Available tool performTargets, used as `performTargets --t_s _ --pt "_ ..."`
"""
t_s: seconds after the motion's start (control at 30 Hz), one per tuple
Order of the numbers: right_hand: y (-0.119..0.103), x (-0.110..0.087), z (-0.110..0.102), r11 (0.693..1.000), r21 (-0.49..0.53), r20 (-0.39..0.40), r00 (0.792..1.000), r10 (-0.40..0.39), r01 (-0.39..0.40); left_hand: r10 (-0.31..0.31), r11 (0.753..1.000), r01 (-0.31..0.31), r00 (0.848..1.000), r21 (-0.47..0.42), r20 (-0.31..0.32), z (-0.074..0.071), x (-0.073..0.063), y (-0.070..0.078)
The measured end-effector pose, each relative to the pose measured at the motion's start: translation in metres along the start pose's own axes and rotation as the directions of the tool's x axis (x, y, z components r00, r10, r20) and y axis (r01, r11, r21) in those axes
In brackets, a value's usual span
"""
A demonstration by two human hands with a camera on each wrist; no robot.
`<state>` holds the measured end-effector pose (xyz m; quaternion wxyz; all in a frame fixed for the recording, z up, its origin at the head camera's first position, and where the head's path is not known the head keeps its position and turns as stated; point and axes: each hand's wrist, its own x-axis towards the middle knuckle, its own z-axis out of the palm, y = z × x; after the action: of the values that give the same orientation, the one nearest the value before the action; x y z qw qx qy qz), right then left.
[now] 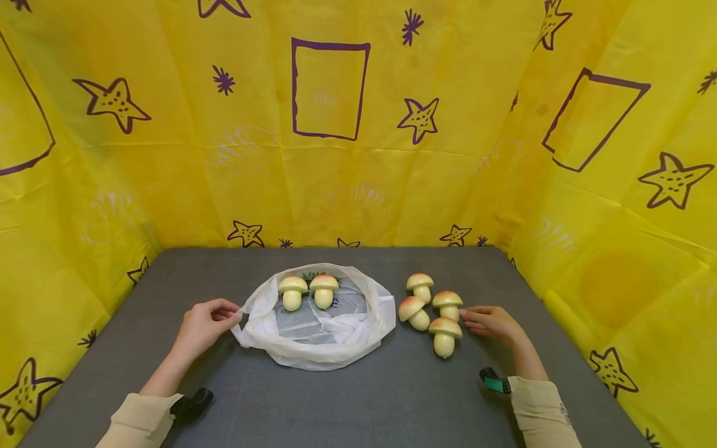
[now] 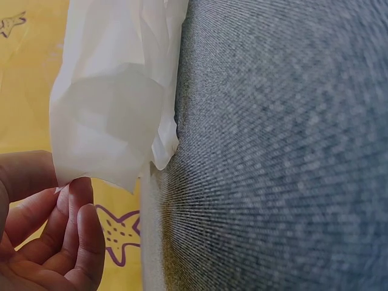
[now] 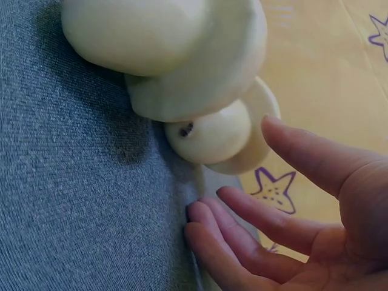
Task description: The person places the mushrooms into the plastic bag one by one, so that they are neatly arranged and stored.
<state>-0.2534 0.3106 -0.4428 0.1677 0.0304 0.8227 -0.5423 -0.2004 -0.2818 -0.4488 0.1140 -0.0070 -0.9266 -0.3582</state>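
A whitish, translucent plastic bag (image 1: 383, 314) lies on the table with its mouth spread wide. Two toy mushrooms (image 1: 292, 292) with orange-tinged caps sit inside it, towards the back left. My left hand (image 1: 204, 323) pinches the bag's left edge between thumb and fingers; the left wrist view shows the bag film (image 2: 109, 115) at the fingertips. Right of the bag, several similar mushrooms (image 1: 445, 339) stand or lean close together. Beside the rearmost-right mushroom (image 1: 448, 301) is my right hand (image 1: 495, 323), thumb and fingers apart in the right wrist view; whether they touch it I cannot tell.
A dark grey cloth covers the table (image 1: 347, 410). Yellow curtains (image 1: 336, 186) with purple stars and frames hang behind and at both sides. Green and dark print (image 1: 322, 274) shows on the bag behind the mushrooms. Each wrist wears a dark strapped device (image 1: 193, 403).
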Motion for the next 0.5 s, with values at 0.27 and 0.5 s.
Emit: performTargets --t_s 0.27,0.5 --pt "-0.005 0.001 0.009 1.000 0.010 0.020 1.000 0.008 -0.008 -0.007 1.000 0.007 1.000 0.006 0.002 0.001 -0.001 -0.001" --pt "-0.008 0.003 0.016 0.999 -0.038 0.024 1.000 -0.005 0.006 -0.005 1.000 0.005 1.000 0.008 -0.003 0.002 0.000 -0.001"
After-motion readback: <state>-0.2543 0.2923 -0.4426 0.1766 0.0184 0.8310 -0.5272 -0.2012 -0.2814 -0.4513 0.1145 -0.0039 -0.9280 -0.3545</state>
